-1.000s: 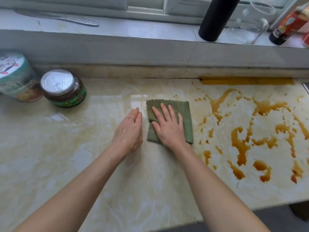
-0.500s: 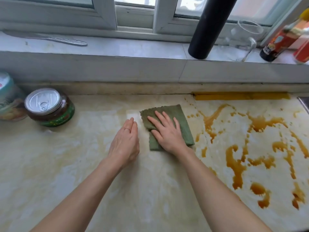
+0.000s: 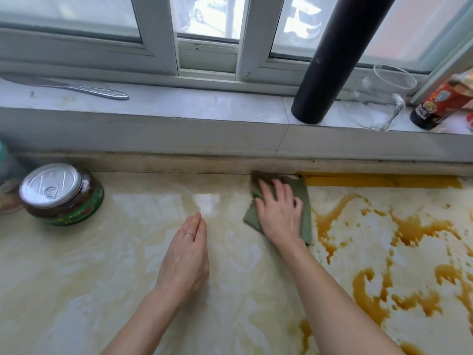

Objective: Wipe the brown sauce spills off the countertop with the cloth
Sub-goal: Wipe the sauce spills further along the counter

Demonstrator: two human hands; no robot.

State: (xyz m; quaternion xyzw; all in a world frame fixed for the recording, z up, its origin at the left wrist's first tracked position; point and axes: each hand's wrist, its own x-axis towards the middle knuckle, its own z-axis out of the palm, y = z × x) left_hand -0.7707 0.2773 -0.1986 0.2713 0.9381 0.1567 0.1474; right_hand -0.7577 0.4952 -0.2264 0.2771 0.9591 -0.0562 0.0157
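1. Marble surface [image 3: 76, 278] below a window.
2. Your right hand [image 3: 280, 216], flat and open, has pushed the cloth [image 3: 305, 219] to the back edge, 12 o'clock.
3. Your left hand [image 3: 185, 254] rests open.
4. Sauce spills [image 3: 414, 229] remain at 3 o'clock.

A dull green cloth [image 3: 304, 201] lies on the cream, marbled countertop [image 3: 102, 278]; amber-brown sauce [image 3: 414, 226] streaks its right side. Far left, a silver-lidded jar [image 3: 61, 193] wears a green label. A black tube [image 3: 330, 60] stands against the white window frame [image 3: 163, 42]
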